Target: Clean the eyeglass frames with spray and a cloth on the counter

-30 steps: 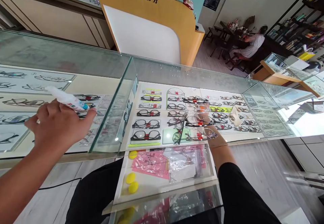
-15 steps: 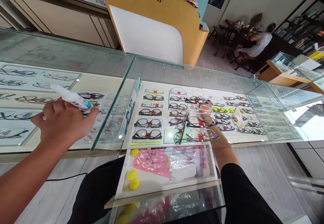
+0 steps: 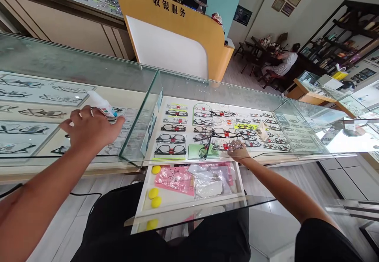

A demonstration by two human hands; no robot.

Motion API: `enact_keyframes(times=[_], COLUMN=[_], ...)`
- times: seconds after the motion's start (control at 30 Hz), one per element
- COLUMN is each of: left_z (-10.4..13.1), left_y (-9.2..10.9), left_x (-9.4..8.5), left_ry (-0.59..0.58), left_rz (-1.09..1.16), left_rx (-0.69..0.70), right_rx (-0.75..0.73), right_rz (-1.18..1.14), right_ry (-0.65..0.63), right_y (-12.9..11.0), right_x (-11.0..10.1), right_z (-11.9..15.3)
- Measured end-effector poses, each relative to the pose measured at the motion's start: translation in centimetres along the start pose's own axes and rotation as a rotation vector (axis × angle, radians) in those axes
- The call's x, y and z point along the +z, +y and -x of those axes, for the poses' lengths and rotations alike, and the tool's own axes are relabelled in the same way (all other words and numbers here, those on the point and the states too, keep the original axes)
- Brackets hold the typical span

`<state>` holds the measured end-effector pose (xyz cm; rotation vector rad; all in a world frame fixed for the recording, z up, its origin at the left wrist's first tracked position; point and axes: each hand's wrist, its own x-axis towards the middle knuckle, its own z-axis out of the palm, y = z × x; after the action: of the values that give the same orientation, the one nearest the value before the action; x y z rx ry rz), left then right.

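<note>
My left hand (image 3: pixel 92 129) is closed round a small white squeeze bottle (image 3: pixel 100 104) with a blue tip, above the left part of the glass display case (image 3: pixel 112 62). My right hand (image 3: pixel 237 150) is at the near edge of the case, beside a clear-and-dark pair of glasses (image 3: pixel 220 146) with a red tag. The frame partly covers its fingers, so whether it grips the glasses is unclear. Just left lies a folded dark pair of glasses (image 3: pixel 203 151). Below, a white drawer (image 3: pixel 141 206) stands pulled out, holding a pink packet (image 3: pixel 173 180), clear plastic bags (image 3: pixel 207 185) and yellow discs (image 3: pixel 156 201).
Rows of glasses (image 3: pixel 171 150) fill the case, with a pale skull-like ornament (image 3: pixel 262 131) among them. A glass divider (image 3: pixel 139 119) crosses it. Beyond stands a yellow counter (image 3: pixel 219 56). A person (image 3: pixel 284 63) sits at a table far right.
My right hand has drawn back toward me from among the glasses to the case's near edge. My left hand, still with the bottle, has shifted right. The view has turned slightly.
</note>
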<state>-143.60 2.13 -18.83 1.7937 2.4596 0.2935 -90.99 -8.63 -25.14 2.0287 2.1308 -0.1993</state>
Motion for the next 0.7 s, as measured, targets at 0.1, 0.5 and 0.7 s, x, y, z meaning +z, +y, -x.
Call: enact_keyframes(times=[0.1, 0.5, 0.7], left_z=[-0.1, -0.6, -0.5], left_y=[-0.1, -0.7, -0.9], left_x=[0.2, 0.5, 0.7], left_ry=[0.015, -0.001, 0.022], left_rz=[-0.004, 0.018, 0.041], left_rx=[0.017, 0.017, 0.021], right_rx=[-0.127, -0.414, -0.147], right_rz=[-0.13, -0.269, 0.101], right_ry=[-0.16, 0.171, 0.286], right_y=[-1.8, -6.3, -3.3], right_x=[-1.3, -20.1, -21.8], right_z=[3.7, 6.2, -7.6])
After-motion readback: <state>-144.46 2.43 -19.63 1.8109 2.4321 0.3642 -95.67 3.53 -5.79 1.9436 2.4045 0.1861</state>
